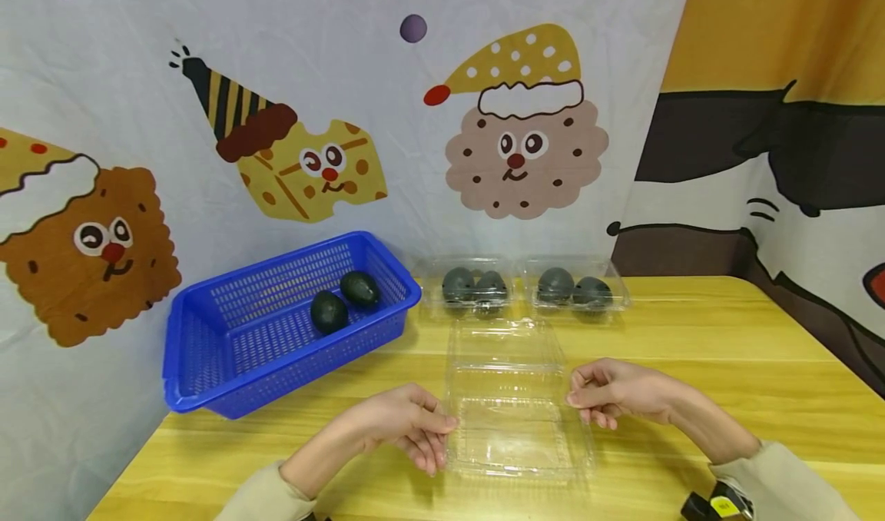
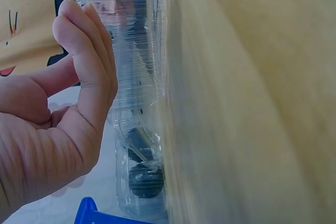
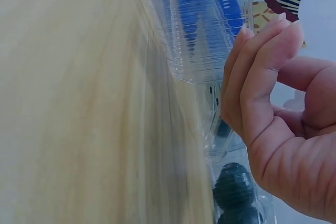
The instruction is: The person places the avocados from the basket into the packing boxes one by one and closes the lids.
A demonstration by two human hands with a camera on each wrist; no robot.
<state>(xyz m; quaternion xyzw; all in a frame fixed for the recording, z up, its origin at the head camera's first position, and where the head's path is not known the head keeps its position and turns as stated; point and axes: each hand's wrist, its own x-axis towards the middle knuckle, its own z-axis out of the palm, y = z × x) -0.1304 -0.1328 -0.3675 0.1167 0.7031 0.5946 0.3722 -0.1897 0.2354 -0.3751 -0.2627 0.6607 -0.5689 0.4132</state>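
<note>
An unfolded clear plastic clamshell box (image 1: 513, 438) lies on the table in front of me, its lid hinged back away from me. Nothing shows inside it. My left hand (image 1: 404, 423) pinches its left rim between thumb and fingers. On the opposite side, my right hand (image 1: 622, 392) pinches the right rim. Both wrist views show the ribbed wall of the box (image 2: 134, 61) beside bent fingers. Two dark green avocados, one nearer (image 1: 329, 313) and one behind it (image 1: 359, 288), sit in the blue basket (image 1: 290, 379).
Two closed clamshells, one left (image 1: 432, 294) and one right (image 1: 618, 300), stand at the back of the wooden table (image 1: 698, 336), each holding two avocados. A patterned cloth (image 1: 387, 121) hangs behind. A black device (image 1: 719, 506) sits by my right sleeve.
</note>
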